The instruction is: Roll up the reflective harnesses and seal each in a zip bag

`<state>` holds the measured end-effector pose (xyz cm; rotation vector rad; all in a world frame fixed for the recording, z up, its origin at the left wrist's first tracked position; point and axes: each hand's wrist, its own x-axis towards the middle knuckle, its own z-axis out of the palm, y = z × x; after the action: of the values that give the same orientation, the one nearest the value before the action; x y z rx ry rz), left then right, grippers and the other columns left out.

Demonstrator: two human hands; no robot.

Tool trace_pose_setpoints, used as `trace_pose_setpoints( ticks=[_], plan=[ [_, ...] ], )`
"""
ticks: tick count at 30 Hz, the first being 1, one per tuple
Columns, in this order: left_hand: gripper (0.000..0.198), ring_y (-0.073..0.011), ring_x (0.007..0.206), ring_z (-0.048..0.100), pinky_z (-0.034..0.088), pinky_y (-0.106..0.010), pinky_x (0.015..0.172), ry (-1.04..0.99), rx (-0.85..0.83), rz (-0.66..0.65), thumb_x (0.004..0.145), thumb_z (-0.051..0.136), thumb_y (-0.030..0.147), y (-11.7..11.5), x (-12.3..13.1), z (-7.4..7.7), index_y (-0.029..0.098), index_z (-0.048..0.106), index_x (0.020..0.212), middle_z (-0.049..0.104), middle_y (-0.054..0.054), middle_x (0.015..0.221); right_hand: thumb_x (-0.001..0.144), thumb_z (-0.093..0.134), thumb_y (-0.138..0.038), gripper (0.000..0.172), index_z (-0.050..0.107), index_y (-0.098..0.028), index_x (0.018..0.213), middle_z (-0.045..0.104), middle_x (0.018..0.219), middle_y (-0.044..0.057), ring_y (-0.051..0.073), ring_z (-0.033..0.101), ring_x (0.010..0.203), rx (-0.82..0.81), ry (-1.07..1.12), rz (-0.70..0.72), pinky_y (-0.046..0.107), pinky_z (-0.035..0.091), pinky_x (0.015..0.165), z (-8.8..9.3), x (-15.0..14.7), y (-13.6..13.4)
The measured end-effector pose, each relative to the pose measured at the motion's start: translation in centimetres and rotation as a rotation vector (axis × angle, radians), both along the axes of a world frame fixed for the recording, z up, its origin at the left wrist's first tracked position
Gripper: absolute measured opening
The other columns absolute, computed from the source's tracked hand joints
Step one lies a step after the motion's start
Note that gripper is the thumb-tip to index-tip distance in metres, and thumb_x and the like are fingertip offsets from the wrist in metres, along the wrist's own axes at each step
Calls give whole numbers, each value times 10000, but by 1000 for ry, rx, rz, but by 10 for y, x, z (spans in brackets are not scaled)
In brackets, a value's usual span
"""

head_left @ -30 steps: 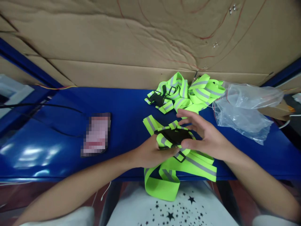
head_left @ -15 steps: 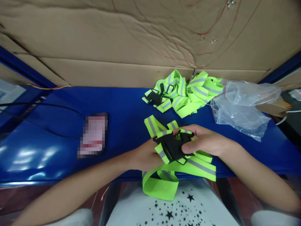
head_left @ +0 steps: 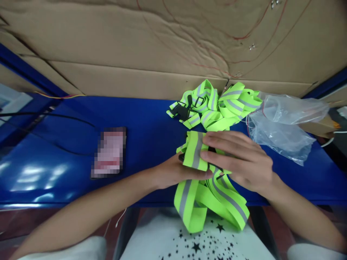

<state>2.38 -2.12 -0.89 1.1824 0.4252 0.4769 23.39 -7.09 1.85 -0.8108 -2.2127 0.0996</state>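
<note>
A neon yellow-green strap with a grey reflective stripe [head_left: 193,155] is bundled between both hands above the blue table's near edge. My left hand [head_left: 173,172] grips the bundle from the left and below, thumb pressed along its underside. My right hand [head_left: 238,159] lies over the top and right side, fingers wrapped onto the folded strap. Loops of the same strap [head_left: 217,202] hang down over the table edge toward my lap. Its black buckle is mostly hidden under the fingers.
More neon straps with black buckles [head_left: 211,106] are heaped at the back of the blue table [head_left: 149,130]. Crumpled clear plastic bags [head_left: 282,126] lie to the right. A blurred flat phone-like object [head_left: 110,151] rests left of centre. Cardboard [head_left: 162,47] walls the back.
The strap has been folded over the black buckle, which showed before. My right hand went from spread open to wrapped over the bundle. The hanging loops have gathered closer.
</note>
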Motion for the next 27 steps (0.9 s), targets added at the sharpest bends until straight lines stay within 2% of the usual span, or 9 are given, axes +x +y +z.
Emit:
trace_pose_setpoints(
  ticks=[3,6,8,10,13,15,17,22,27],
  plan=[
    [531,-274,1281,643,512,-423,1103,23,-35,40,760,859,233,-1,-1,-6,194,676,1258,702,-80,1342,1048,523,-275,343,632,-236,1372,645,1420,72,256,537,1402,149,-206,-8,490,414,1186,-3,4,6],
    [571,-265,1066,751,582,-418,995,25,-171,33,746,870,224,1,-3,-6,179,658,1273,782,-72,1144,1041,557,-351,360,613,-236,1377,642,1422,88,247,522,1412,165,-287,-27,479,406,1181,-3,6,7],
    [493,-264,972,774,609,-402,926,17,-206,-43,761,860,233,4,-5,-3,142,686,1213,798,-78,1041,1034,572,-344,381,597,-229,1397,630,1434,98,256,499,1429,191,-322,-45,487,395,1184,-3,6,6],
    [466,-285,1033,758,605,-387,928,-15,-205,-173,749,878,281,7,-8,0,122,712,1154,787,-107,1088,1037,557,-324,396,578,-216,1418,610,1455,110,269,479,1441,191,-350,-54,507,371,1200,-3,7,5],
    [600,-319,1153,714,580,-396,981,-124,-260,-301,734,857,544,9,-10,-1,139,716,1153,758,-138,1196,1037,524,-318,401,564,-219,1423,572,1485,128,291,494,1420,120,-324,-39,527,370,1199,-4,7,6],
    [699,-323,1118,728,588,-406,956,-128,-333,-255,765,722,733,10,-11,-6,147,715,1146,777,-138,1135,1023,519,-290,406,544,-228,1424,534,1512,133,300,481,1425,49,-282,-2,530,379,1195,-4,7,6],
    [730,-307,1063,748,600,-385,910,-35,-340,-130,801,619,796,10,-11,-10,144,722,1112,793,-126,1067,986,530,-219,453,496,-218,1438,483,1538,144,298,437,1457,-42,-209,48,522,378,1202,-4,5,5],
    [659,-292,1138,714,582,-351,924,86,-198,96,784,757,662,8,-10,-7,154,689,1198,783,-88,1124,890,533,-121,614,353,-212,1469,351,1571,161,304,299,1526,-219,-47,81,538,360,1218,-7,-4,-2],
    [561,-242,969,747,588,-342,855,100,-156,116,821,775,562,3,-5,1,147,690,1190,785,-81,1074,952,621,-183,654,329,-294,1527,316,1622,99,290,275,1541,-356,207,-32,522,334,1246,-10,-6,-3]
  ],
)
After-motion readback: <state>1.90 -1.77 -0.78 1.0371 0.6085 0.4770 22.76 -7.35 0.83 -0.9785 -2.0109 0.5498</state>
